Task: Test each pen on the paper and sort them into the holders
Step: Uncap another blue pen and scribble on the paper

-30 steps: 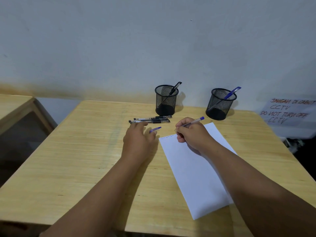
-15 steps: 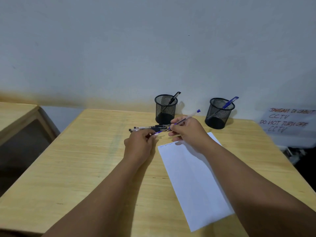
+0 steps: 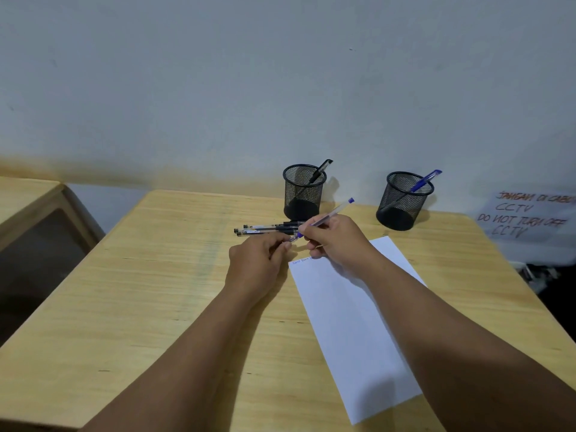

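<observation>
Right hand [image 3: 335, 241] grips blue pen [image 3: 330, 216] above desk [image 3: 156, 291], left hand [image 3: 258, 260] pinches its cap [image 3: 294, 237] at the tip. Push cap straight on, then drop pen in right holder [image 3: 403, 201] with the other blue one.

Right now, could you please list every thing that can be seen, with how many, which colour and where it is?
mesh holders: two, black, at the far edge of the table; the left one holds a black pen, the right one a blue pen.
loose pens: a few, clear with black parts, lying together before the left holder; exact count unclear.
paper: one sheet, white, on the table's right half, small blue marks at its top edge.
table: one, light wood.
sign: one, white with red handwriting, at the wall on the right.
second table: one, wood, far left.
left hand: pinches a blue cap.
right hand: holds a clear blue pen.
</observation>
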